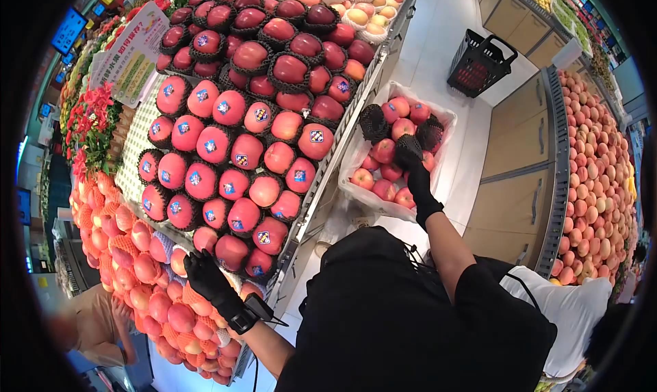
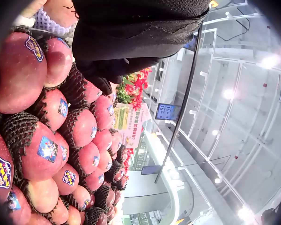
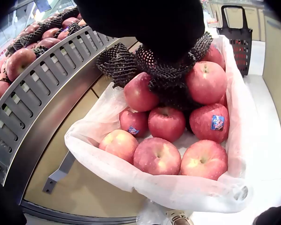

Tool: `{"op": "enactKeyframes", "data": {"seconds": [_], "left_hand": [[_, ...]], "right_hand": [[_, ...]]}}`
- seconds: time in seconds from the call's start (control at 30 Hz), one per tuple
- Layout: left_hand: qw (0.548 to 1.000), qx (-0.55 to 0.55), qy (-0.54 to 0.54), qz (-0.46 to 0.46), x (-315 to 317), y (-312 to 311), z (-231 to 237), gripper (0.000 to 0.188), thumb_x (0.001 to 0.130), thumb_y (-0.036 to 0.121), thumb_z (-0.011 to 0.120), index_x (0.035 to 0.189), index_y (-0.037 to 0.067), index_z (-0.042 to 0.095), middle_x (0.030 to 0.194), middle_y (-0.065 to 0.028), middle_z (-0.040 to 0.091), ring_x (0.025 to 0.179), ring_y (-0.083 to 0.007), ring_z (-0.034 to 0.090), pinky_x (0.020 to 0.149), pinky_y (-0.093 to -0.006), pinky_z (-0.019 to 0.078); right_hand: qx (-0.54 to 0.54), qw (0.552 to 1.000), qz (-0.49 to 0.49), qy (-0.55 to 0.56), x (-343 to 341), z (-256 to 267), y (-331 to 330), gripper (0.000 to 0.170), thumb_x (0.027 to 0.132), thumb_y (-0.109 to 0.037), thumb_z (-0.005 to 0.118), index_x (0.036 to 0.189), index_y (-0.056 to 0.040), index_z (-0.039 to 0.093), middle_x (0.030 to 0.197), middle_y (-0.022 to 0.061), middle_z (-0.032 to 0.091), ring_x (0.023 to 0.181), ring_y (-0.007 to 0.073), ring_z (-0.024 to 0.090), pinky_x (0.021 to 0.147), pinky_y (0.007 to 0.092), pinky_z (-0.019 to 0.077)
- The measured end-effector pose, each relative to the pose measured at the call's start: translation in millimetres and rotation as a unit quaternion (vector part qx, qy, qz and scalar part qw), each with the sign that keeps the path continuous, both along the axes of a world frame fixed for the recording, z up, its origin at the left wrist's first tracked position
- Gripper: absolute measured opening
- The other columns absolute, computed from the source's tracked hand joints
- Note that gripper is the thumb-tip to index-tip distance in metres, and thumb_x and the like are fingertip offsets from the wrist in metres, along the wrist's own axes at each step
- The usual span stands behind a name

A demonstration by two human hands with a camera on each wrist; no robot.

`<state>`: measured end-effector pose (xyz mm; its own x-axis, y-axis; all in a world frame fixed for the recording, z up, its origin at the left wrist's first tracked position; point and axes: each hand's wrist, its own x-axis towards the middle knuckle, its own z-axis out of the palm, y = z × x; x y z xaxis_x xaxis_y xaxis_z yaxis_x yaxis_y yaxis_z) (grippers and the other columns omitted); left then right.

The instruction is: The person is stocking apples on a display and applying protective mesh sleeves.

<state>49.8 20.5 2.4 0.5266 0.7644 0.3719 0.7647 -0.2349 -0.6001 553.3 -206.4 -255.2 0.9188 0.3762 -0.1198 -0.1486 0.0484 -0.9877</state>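
Note:
My left hand (image 1: pixel 213 282), in a black glove, hovers at the near corner of the sloped apple display with its fingers loosely bent. In the left wrist view its fingertips (image 2: pixel 102 84) overlap the red apples (image 2: pixel 51 110), many stickered and sitting in black foam nets. My right hand (image 1: pixel 417 180), also gloved, reaches down into a box (image 1: pixel 352 180) lined with white plastic. Its fingertips meet a black foam net (image 1: pixel 409 146) among the box's red apples (image 3: pixel 158 156); the fingers are hidden, so I cannot tell whether they grip it. Another loose net (image 3: pixel 117 63) lies at the box's left side.
A metal rail (image 3: pixel 68 70) edges the display. Peaches (image 1: pixel 595 180) fill the stand on the right, and a black basket (image 1: pixel 482 62) stands on the floor beyond the box. Fruit in orange nets (image 1: pixel 164 313) borders the display; a printed sign (image 1: pixel 130 53) stands behind.

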Motion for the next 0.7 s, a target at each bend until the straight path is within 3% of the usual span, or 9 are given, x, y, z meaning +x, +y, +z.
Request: {"op": "enactKeyframes", "data": {"seconds": [0.1,0.2,0.33,0.4,0.43,0.5,0.53,0.6,0.7], "left_hand": [[0.999,-0.015,0.028,0.013,19.4,-12.8,12.6,0.021,0.095,0.017,0.051,0.081,0.004,0.061,0.086,-0.0102,0.064,0.093,-0.0254,0.062,0.086,-0.0333,0.0495],[1.0,-0.026,0.008,0.011,5.0,-3.9,-10.4,0.021,0.096,0.018,0.052,0.085,0.002,0.06,0.09,-0.012,0.064,0.096,-0.0268,0.061,0.086,-0.0342,0.0493],[0.995,-0.049,-0.083,0.006,0.1,1.6,-23.2,0.021,0.096,0.018,0.054,0.089,-0.001,0.06,0.092,-0.0132,0.063,0.097,-0.0275,0.06,0.086,-0.0342,0.0487],[0.978,-0.059,-0.201,0.001,17.0,-4.8,-19.2,0.018,0.095,0.014,0.054,0.09,-0.003,0.059,0.093,-0.0137,0.063,0.096,-0.028,0.06,0.086,-0.0339,0.0482],[0.964,-0.064,-0.26,-0.002,27.8,-8.8,-14.3,0.017,0.095,0.013,0.054,0.091,-0.004,0.059,0.093,-0.0139,0.064,0.096,-0.0282,0.06,0.086,-0.0337,0.0479],[0.911,-0.179,-0.371,0.026,40.8,-15.3,-0.1,0.016,0.093,0.009,0.054,0.093,-0.006,0.059,0.096,-0.0153,0.064,0.096,-0.0291,0.059,0.086,-0.034,0.0473],[0.875,-0.233,-0.423,0.04,43.6,-17.4,3.2,0.015,0.093,0.007,0.053,0.094,-0.007,0.059,0.097,-0.0159,0.064,0.096,-0.0296,0.059,0.086,-0.0342,0.0471],[0.898,-0.19,-0.397,-0.014,38.2,-17.2,-6.3,0.014,0.092,0.005,0.053,0.095,-0.008,0.059,0.098,-0.0168,0.064,0.096,-0.0297,0.059,0.086,-0.0346,0.0467],[0.937,-0.154,-0.313,-0.036,24.6,-9.4,-21.6,0.014,0.091,0.003,0.053,0.094,-0.009,0.059,0.098,-0.018,0.064,0.096,-0.03,0.059,0.087,-0.035,0.0463]], "right_hand": [[-0.273,0.958,0.01,-0.092,-4.4,44.0,-8.5,0.029,0.094,-0.026,0.05,0.113,-0.0049,0.056,0.108,0.0211,0.062,0.1,0.0371,0.061,0.083,0.0441,0.0488],[-0.436,0.881,0.012,-0.185,16.4,20.4,-13.1,0.04,0.09,-0.032,0.058,0.117,-0.003,0.053,0.106,0.0209,0.062,0.099,0.0375,0.061,0.082,0.0446,0.0488],[-0.377,0.899,0.052,-0.216,26.4,23.1,-10.1,0.043,0.087,-0.031,0.064,0.116,-0.0015,0.054,0.107,0.0219,0.061,0.098,0.0375,0.062,0.08,0.0464,0.0497],[-0.365,0.907,0.061,-0.199,33.8,23.8,-7.4,0.043,0.086,-0.03,0.065,0.117,-0.0013,0.054,0.107,0.0214,0.061,0.097,0.035,0.062,0.078,0.0451,0.0507],[-0.31,0.929,0.048,-0.195,28.4,40.8,-3.7,0.042,0.087,-0.027,0.063,0.119,-0.001,0.054,0.108,0.0193,0.061,0.097,0.0324,0.062,0.079,0.0432,0.0512],[-0.197,0.962,0.022,-0.187,16.7,71.1,5.3,0.038,0.09,-0.02,0.06,0.122,-0.0003,0.052,0.111,0.0149,0.061,0.098,0.0274,0.062,0.082,0.0394,0.0524],[-0.137,0.982,0.009,-0.131,21.4,64.1,6.8,0.039,0.089,-0.024,0.062,0.119,-0.0006,0.055,0.106,0.0159,0.063,0.094,0.0261,0.063,0.078,0.0381,0.0522],[-0.015,1.0,-0.015,-0.014,34.0,42.4,12.4,0.04,0.086,-0.03,0.067,0.114,-0.0012,0.061,0.096,0.018,0.066,0.086,0.0234,0.066,0.072,0.0356,0.0519],[-0.195,0.975,0.047,-0.094,47.4,36.9,10.6,0.036,0.087,-0.033,0.065,0.106,-0.0021,0.066,0.088,0.0162,0.068,0.081,0.0243,0.067,0.072,0.0374,0.0519]]}}
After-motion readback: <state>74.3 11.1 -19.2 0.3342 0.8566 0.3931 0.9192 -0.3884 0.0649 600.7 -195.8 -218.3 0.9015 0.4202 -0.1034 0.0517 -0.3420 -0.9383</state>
